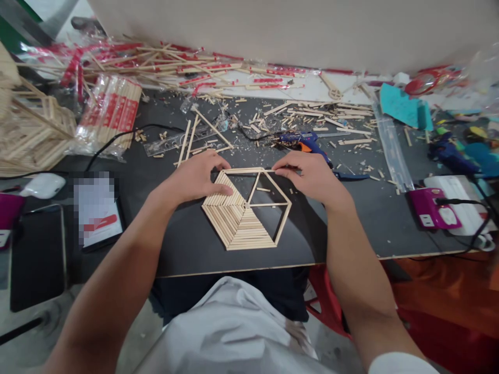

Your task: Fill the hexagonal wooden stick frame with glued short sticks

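Note:
A hexagonal wooden-stick frame (249, 245) lies flat on the dark table in front of me. Rows of sticks fill its left and lower sections, while the upper and right sections are open between spokes. My left hand (202, 176) grips its upper left corner, thumb lying over the filled rows and fingers at the outer edge. At the upper right side, my right hand (312, 174) pinches a short wooden stick (268, 171) close to the frame's top right corner; whether the stick touches the frame I cannot tell. Small loose stick pieces (263, 190) show through the open sections.
Behind my right hand lies a blue glue gun (302, 139). Cut sticks (331, 110) and scraps litter the back. Packed stick bundles (111, 111) and a built stick structure (39, 124) stand left, near phones (37, 254). A purple power adapter (432, 208) sits right.

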Demonstrator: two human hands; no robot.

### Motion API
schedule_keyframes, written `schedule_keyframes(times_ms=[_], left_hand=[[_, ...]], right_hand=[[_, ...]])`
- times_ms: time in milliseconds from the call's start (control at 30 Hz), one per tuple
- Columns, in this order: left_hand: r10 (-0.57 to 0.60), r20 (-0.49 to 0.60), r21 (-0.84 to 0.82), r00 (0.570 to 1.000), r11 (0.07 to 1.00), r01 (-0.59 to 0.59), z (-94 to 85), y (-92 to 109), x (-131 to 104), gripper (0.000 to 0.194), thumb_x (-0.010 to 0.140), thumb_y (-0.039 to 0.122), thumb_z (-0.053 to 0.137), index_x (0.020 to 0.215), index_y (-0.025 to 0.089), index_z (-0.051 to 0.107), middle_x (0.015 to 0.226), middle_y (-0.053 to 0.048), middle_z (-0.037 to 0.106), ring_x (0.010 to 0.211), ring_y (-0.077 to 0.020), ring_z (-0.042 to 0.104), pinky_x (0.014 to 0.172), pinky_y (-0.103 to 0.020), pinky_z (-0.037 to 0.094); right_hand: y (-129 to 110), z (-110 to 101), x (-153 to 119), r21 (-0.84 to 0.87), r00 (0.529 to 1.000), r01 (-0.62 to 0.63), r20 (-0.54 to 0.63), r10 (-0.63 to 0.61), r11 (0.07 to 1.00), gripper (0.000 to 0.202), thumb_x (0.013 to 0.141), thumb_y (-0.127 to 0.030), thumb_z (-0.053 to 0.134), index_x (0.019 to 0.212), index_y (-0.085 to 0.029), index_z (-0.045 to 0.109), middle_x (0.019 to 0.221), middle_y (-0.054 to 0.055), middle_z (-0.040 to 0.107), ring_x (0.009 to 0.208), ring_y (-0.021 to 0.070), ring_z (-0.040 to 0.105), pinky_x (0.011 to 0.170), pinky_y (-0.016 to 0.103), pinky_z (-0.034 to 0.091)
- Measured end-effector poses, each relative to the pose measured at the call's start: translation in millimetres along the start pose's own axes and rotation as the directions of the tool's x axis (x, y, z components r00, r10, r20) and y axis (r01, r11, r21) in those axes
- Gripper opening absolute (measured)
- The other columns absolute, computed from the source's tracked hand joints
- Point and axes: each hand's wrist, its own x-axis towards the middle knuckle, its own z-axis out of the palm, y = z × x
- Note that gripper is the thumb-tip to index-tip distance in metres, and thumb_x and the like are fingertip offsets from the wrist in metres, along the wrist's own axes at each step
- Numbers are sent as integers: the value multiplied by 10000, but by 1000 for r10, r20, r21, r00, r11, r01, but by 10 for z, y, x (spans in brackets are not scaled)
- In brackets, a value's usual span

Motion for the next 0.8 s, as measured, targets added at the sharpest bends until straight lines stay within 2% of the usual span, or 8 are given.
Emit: schedule_keyframes(times_ms=[167, 400, 533, 600, 667, 733, 800], left_hand=[[-3, 50, 3, 999, 1000, 3, -37, 32, -5, 652, 744, 631, 821, 1186, 163, 715, 1139, -86, 648, 920, -231, 612, 783, -329, 437], [-9, 62, 10, 998, 1000, 8, -62, 81, -21, 641, 772, 634, 797, 1198, 164, 708, 1156, -92, 650, 939, -238, 618, 822, -338, 452], [-7, 60, 9, 998, 1000, 7, -61, 65, -29, 627, 788, 620, 796, 1206, 162, 704, 1153, -94, 653, 936, -236, 622, 820, -338, 459], [4, 55, 1, 998, 1000, -4, -51, 41, -28, 613, 797, 608, 796, 1204, 159, 703, 1145, -95, 655, 933, -233, 623, 815, -335, 464], [20, 30, -20, 999, 1000, -20, -38, 20, -21, 561, 828, 582, 777, 1195, 164, 705, 1131, -92, 661, 938, -230, 625, 806, -329, 469], [35, -27, -50, 999, 998, -37, -27, 21, -11, 456, 885, 518, 730, 1183, 173, 710, 1114, -89, 671, 939, -223, 632, 795, -321, 475], [47, -94, -79, 995, 995, -54, -26, 55, -2, 353, 945, 443, 655, 1165, 176, 722, 1093, -88, 692, 932, -215, 643, 803, -322, 486]], right_hand=[[34, 1, -11, -25, 999, -3, 53, 5, 1000, 129, 967, -208, 623, 958, -218, 752, 961, 56, 773, 867, 209, 699, 781, 354, 519], [-4, 33, -12, -65, 996, 1, 91, 5, 998, 135, 985, -243, 621, 969, -200, 748, 974, 74, 736, 855, 204, 673, 766, 353, 504], [-26, 2, -28, -30, 996, 0, 87, 3, 1000, 126, 980, -279, 629, 927, -209, 720, 978, 73, 678, 808, 190, 638, 744, 355, 501], [-35, -21, -38, 33, 999, -25, 34, 24, 999, 120, 968, -314, 646, 903, -219, 681, 938, 60, 651, 782, 185, 614, 717, 352, 497], [-51, -17, -41, 143, 994, -73, -76, 84, 987, 155, 965, -383, 655, 914, -238, 631, 869, 38, 624, 738, 178, 586, 671, 346, 484], [-77, 29, -30, 291, 968, -105, -190, 165, 951, 239, 970, -491, 642, 936, -265, 576, 801, 12, 593, 701, 174, 571, 642, 347, 483], [-117, 109, -3, 430, 944, -94, -248, 217, 898, 343, 950, -613, 630, 928, -287, 527, 762, -5, 580, 700, 177, 591, 660, 362, 516]])
